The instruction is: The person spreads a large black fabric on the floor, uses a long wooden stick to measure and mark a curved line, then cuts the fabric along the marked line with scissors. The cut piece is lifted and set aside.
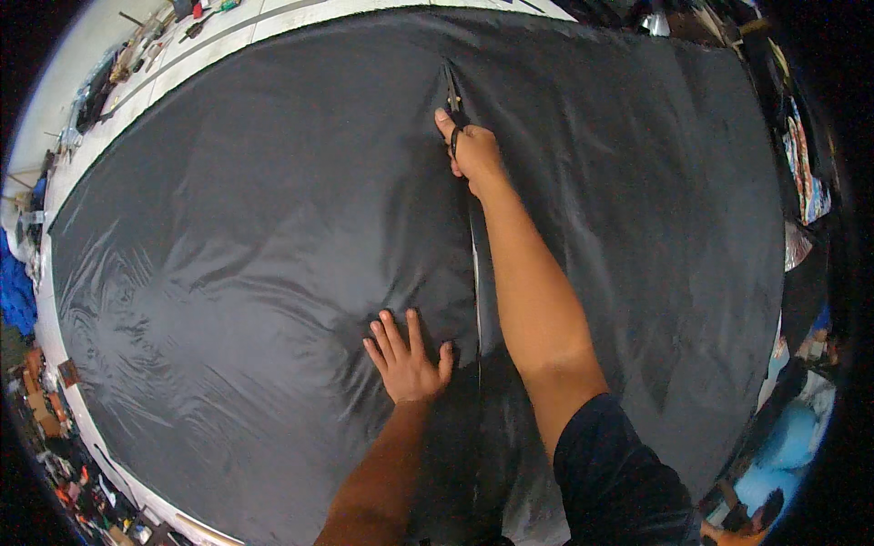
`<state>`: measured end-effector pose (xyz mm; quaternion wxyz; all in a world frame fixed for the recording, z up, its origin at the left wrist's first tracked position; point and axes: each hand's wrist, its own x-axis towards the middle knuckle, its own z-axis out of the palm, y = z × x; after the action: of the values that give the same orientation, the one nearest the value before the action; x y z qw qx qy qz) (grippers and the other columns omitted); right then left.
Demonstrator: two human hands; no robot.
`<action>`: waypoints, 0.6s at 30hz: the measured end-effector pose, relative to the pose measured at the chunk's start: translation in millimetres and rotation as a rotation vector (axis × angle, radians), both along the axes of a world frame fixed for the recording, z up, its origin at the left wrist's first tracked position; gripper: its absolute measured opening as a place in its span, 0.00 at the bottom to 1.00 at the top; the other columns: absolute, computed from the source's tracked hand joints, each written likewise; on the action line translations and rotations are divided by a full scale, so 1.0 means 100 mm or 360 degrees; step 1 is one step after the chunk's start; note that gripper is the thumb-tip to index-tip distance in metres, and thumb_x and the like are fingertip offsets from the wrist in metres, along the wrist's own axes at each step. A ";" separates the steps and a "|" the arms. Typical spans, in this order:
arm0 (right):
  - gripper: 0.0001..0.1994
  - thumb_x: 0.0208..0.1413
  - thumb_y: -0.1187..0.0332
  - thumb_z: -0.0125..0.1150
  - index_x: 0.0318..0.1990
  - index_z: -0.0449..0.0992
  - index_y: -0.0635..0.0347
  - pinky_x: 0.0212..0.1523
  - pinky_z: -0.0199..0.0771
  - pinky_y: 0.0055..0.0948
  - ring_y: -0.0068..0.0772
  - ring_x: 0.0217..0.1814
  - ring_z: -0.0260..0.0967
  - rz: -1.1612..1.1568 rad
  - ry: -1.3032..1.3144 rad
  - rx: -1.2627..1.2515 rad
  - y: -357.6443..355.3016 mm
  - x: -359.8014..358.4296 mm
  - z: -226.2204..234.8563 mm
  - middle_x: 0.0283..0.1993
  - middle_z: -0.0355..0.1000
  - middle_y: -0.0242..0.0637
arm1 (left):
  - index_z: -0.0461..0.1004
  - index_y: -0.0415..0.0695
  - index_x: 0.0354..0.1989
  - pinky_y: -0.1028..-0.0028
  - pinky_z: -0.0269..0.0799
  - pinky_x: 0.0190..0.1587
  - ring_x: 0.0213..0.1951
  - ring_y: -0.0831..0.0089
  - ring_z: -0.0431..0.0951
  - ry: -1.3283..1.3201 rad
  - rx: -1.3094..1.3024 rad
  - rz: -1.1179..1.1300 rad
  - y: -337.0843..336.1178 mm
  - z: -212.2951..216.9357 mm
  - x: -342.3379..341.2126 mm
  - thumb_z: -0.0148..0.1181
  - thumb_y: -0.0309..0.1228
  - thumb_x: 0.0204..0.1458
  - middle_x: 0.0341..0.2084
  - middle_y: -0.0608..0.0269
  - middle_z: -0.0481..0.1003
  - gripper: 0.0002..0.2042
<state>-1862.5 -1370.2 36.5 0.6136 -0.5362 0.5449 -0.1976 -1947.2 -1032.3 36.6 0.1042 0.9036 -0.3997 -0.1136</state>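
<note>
A large sheet of black, slightly shiny fabric (273, 182) is spread over the table, with wrinkles at its left side. My right hand (474, 155) reaches far forward and grips the black handles of a pair of scissors (452, 96), whose blades point away from me at the fabric near the far edge. Behind the scissors a straight cut (475, 264) runs back toward me, with a thin pale strip showing through it. Left of the cut, my left hand (409, 362) lies flat on the fabric with fingers spread, holding nothing.
The white table edge (56, 300) curves round the fabric at left and back. Small tools (196, 27) lie at the far left. A blue cloth (16, 287) is beyond the left edge, and mixed clutter (77, 473) sits at the lower left. Light-blue bundles (783, 446) stand at the lower right.
</note>
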 end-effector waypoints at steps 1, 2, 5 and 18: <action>0.28 0.49 0.41 0.68 0.22 0.69 0.58 0.17 0.57 0.27 0.24 0.14 0.57 0.0007 0.0010 0.0001 -0.09 0.06 0.01 0.17 0.63 0.30 | 0.55 0.45 0.70 0.41 0.35 0.70 0.71 0.37 0.45 0.0002 -0.0010 0.0007 0.01 0.01 -0.01 0.55 0.52 0.52 0.70 0.35 0.47 0.39; 0.28 0.49 0.40 0.69 0.22 0.69 0.58 0.17 0.57 0.27 0.24 0.14 0.57 -0.0001 0.0020 -0.0003 -0.20 0.11 0.00 0.17 0.63 0.30 | 0.55 0.45 0.70 0.41 0.35 0.70 0.71 0.37 0.45 0.0005 -0.0024 0.0000 0.01 0.00 -0.04 0.55 0.52 0.52 0.70 0.35 0.47 0.39; 0.29 0.47 0.40 0.69 0.21 0.69 0.58 0.17 0.57 0.27 0.24 0.14 0.56 -0.0013 -0.0029 0.0027 -0.51 0.39 0.12 0.17 0.62 0.30 | 0.59 0.45 0.69 0.40 0.38 0.69 0.70 0.37 0.48 -0.0037 -0.0066 -0.0002 0.01 -0.02 -0.02 0.54 0.54 0.52 0.69 0.36 0.49 0.38; 0.27 0.55 0.43 0.65 0.26 0.70 0.61 0.19 0.64 0.29 0.27 0.18 0.62 -0.0104 -0.0026 -0.0458 -0.94 0.70 -0.24 0.20 0.64 0.32 | 0.56 0.45 0.70 0.41 0.35 0.70 0.72 0.39 0.43 -0.0020 -0.0031 -0.0027 0.02 -0.03 -0.06 0.53 0.52 0.53 0.71 0.36 0.46 0.38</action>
<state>-1792.2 -1464.1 12.2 0.5281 -0.5991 0.5230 -0.2979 -1953.2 -1030.5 33.2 0.1097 0.8998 -0.4091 -0.1048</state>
